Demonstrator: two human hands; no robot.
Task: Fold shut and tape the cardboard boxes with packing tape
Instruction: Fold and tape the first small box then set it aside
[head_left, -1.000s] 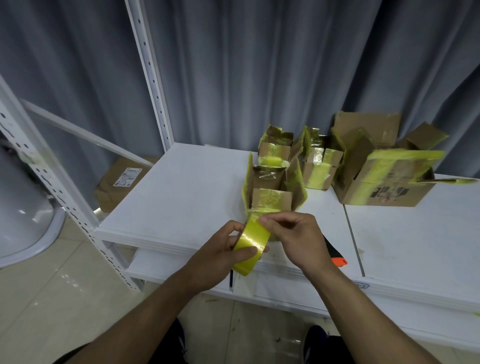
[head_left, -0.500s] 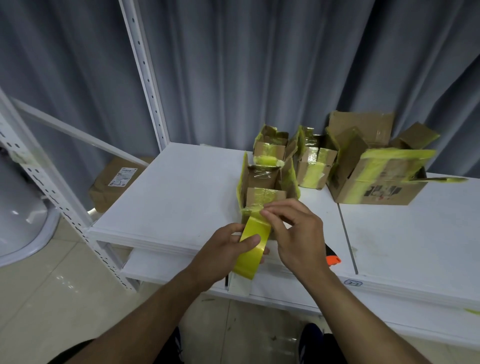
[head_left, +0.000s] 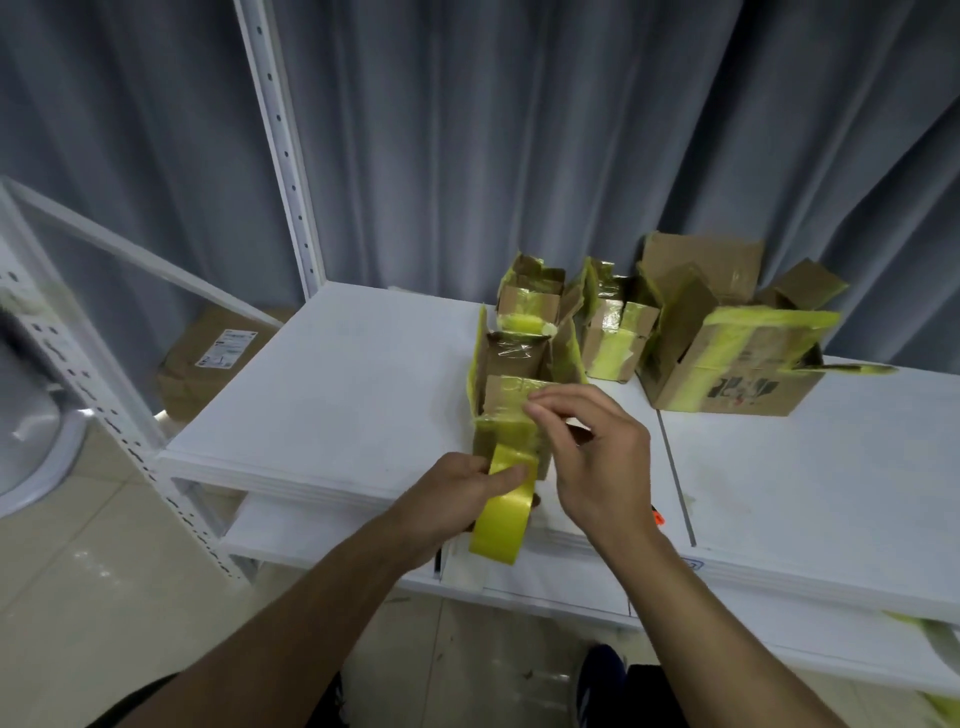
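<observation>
Right grip (head_left: 597, 452) lifted off roll (head_left: 500, 525), drawing tape up box (head_left: 511, 389) front just beyond it; pinch unclear (blur). Left grip (head_left: 452, 499) clasps roll. Flaps still open.

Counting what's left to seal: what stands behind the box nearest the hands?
Another small box stands right behind it, flaps up, yellow tape on its front. The near box hides its lower part; its inside cannot be seen.
</observation>
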